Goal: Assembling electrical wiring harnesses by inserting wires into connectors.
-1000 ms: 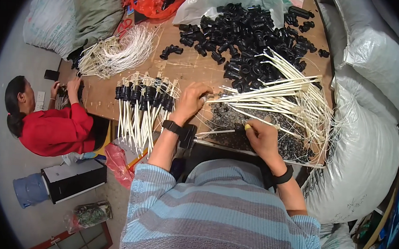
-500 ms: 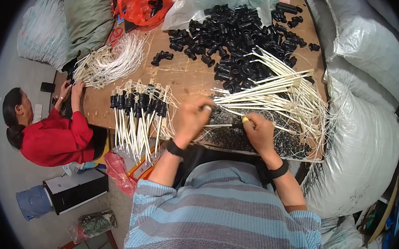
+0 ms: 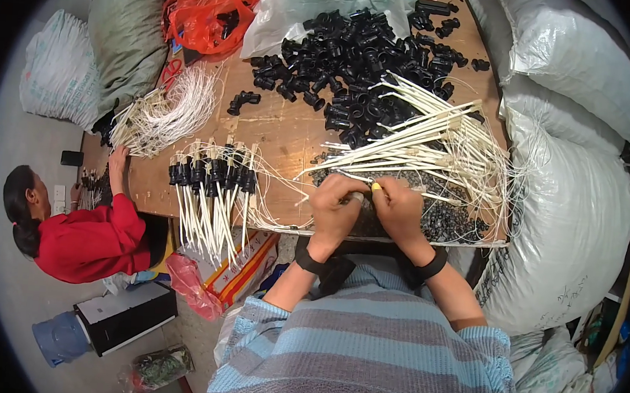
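My left hand (image 3: 335, 204) and my right hand (image 3: 400, 210) are close together over the table's near edge, fingers pinched. A white-sleeved wire (image 3: 353, 176) runs along the top of my left fingers to the yellow-covered tip of my right hand. Whatever else lies between the fingers is hidden. Small black pieces (image 3: 463, 225) are scattered beneath and beside my right hand. Just beyond, a fanned pile of white-sleeved wires (image 3: 435, 143) lies over them. Left of my hands, a bundle of white-sleeved wires with black sockets (image 3: 217, 179) hangs partly over the edge.
Black plastic sockets (image 3: 368, 61) heap at the far middle beside a clear plastic bag (image 3: 291, 19). A red bag (image 3: 209, 25) and white cords (image 3: 175, 106) lie at the far left. Full white sacks (image 3: 554, 228) crowd the right side. A co-worker in red (image 3: 92, 243) works at left.
My left hand has moved right and slightly down, up against my right hand. The view has shifted a little. The co-worker's one hand has moved lower, away from the white cords.
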Motion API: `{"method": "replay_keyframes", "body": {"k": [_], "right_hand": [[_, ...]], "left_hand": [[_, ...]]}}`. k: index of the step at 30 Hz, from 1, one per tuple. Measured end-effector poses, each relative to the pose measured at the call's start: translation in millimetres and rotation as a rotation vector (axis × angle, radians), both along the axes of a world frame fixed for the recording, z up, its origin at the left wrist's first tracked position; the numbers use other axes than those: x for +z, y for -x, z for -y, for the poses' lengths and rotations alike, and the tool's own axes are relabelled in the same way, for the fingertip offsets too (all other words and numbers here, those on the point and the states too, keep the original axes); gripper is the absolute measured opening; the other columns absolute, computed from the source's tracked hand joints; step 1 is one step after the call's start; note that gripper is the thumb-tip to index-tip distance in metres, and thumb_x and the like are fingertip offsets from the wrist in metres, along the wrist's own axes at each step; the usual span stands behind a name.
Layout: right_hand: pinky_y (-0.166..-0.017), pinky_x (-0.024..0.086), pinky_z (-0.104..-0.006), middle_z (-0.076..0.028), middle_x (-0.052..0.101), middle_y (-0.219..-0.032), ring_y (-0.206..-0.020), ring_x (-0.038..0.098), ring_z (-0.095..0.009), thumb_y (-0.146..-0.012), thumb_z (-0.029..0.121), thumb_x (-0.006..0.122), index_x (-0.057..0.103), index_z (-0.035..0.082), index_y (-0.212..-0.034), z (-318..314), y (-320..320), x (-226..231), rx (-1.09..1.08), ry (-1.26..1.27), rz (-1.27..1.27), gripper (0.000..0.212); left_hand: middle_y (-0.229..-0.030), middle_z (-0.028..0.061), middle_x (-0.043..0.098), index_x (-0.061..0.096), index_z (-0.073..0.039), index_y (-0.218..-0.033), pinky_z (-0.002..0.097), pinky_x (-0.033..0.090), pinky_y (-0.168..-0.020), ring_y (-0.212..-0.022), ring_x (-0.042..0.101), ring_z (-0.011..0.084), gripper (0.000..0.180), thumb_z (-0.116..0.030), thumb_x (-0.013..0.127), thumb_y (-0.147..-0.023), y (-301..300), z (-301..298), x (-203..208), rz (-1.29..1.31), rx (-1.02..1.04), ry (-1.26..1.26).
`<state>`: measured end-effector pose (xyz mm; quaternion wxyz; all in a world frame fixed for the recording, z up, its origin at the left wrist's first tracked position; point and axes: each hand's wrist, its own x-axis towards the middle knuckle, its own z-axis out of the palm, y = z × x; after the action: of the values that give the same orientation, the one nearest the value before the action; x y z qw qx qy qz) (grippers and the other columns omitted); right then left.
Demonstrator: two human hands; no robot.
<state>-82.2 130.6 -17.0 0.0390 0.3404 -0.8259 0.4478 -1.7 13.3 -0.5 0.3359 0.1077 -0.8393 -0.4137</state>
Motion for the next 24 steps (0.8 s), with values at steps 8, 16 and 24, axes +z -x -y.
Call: {"method": "replay_keyframes", "body": {"k": [8,16,24], "right_hand": [[-0.041,0.040,-0.0341,-0.005,0.050,-0.059,-0.044,0.053,-0.024,-0.082,0.011,0.058,0.053,0.011,-0.073,3.7,-7.6,4.4,0.036,-0.088,-0.409,0.010],[-0.043,0.041,-0.0353,-0.005,0.054,-0.059,-0.047,0.055,-0.026,-0.079,0.015,0.065,0.055,0.010,-0.075,-5.1,-4.4,17.3,0.204,0.015,-0.236,0.012],[-0.046,0.036,-0.0238,0.004,0.055,-0.059,-0.049,0.048,-0.007,-0.085,0.016,0.068,0.070,0.004,-0.096,-18.0,23.7,27.4,0.273,0.078,0.826,0.016]], "left_hand": [[-0.082,0.0005,0.066,0.072,-0.004,-0.099,0.0202,0.044,-0.065,-0.071,0.054,0.0059,0.036,0.012,0.058,-0.071,1.7,3.9,-4.4,0.226,0.093,-0.538],[-0.081,0.0052,0.066,0.071,-0.005,-0.079,0.0324,0.046,-0.081,-0.087,0.058,0.0228,0.021,0.006,0.062,-0.063,5.7,12.0,3.7,0.111,0.119,-0.094],[-0.090,0.0063,0.066,0.069,-0.009,-0.092,0.0370,0.046,-0.079,-0.089,0.059,0.0275,0.033,0.002,0.065,-0.062,11.9,20.1,21.0,0.024,-0.017,0.170]]}}
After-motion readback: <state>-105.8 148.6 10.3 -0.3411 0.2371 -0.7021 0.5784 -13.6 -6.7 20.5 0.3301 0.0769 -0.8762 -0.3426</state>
